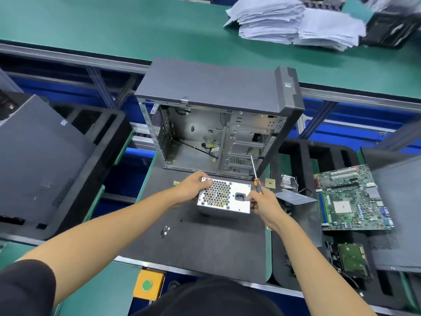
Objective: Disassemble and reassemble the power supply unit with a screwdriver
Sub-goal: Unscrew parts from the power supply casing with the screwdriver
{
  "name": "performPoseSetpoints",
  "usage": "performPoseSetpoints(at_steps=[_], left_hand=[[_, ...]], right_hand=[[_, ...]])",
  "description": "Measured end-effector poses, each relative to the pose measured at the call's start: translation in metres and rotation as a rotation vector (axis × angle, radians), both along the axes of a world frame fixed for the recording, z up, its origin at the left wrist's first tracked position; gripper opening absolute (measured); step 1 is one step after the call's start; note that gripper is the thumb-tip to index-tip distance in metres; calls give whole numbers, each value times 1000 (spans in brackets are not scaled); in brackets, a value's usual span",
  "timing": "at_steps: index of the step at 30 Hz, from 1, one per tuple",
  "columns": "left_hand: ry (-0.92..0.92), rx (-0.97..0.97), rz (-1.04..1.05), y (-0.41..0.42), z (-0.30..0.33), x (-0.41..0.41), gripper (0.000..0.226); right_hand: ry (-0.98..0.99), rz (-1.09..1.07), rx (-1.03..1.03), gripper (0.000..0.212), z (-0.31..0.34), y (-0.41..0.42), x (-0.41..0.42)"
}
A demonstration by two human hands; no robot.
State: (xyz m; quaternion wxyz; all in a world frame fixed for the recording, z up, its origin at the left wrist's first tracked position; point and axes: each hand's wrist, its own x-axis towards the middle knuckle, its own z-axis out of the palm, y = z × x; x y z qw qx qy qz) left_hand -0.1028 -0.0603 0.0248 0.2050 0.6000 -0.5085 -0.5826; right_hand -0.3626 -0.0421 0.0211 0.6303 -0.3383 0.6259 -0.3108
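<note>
Now, at the bench (95, 26):
Power supply unit (224, 198): on the dark mat (193, 247), just before the open computer case (216, 124), honeycomb grille face up.
Left hand (193, 187): grip curled round the unit's left edge.
Right hand (265, 202): grip closed on the screwdriver (256, 179), shaft pointing up toward the case; fingertips touching the unit's right side.
Loose screws (165, 231): on the mat, near the left forearm.
Motherboard (352, 198): well right.

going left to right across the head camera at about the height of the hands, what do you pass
Dark case panel → loose screws → left hand → power supply unit → right hand holding the screwdriver → motherboard.
</note>
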Motion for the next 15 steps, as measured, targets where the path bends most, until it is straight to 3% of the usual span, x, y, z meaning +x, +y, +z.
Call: performPoseSetpoints(at_steps=[3,9,15], left_hand=[[75,-9,87,5,-1,11,28],[-183,-214,167,29,-22,71,20],[-568,-308,-171,58,-43,128,11]], right_hand=[[-48,-6,30,23,0,0,-2],[-133,-95,84,29,-1,-9,3],[-77,-81,95,27,-8,-16,1]])
